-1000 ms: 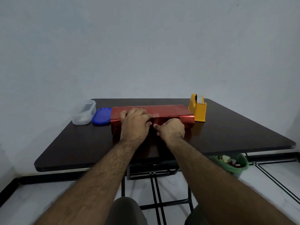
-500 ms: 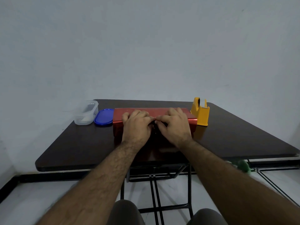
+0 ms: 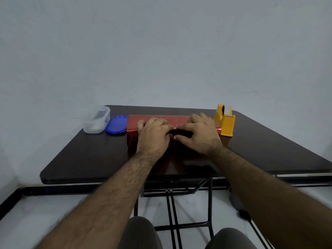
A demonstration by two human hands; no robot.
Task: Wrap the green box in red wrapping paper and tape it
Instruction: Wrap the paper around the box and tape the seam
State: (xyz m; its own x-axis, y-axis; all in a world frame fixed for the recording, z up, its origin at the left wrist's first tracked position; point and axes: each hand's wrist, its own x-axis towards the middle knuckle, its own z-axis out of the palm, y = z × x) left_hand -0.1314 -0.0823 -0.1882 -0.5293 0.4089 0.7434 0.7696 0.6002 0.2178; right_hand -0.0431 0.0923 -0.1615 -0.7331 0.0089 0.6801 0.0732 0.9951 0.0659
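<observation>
Shiny red wrapping paper [image 3: 143,119] covers a long box at the middle of the dark table [image 3: 80,159]; no green of the box shows. My left hand [image 3: 152,135] lies palm down on the paper over the box's front edge. My right hand [image 3: 199,135] lies beside it, fingers spread on the top, fingertips pinching the paper at the front edge where the two hands meet. A yellow tape dispenser [image 3: 225,121] stands just right of the box, close to my right hand.
A clear plastic container [image 3: 97,120] and its blue lid [image 3: 116,125] lie left of the box. The wall rises right behind the table. Under the table are black metal legs, and my knees show at the bottom.
My right hand has moved up from the box's front side onto its top, next to my left hand. The left hand has stayed on the paper. The view has shifted slightly.
</observation>
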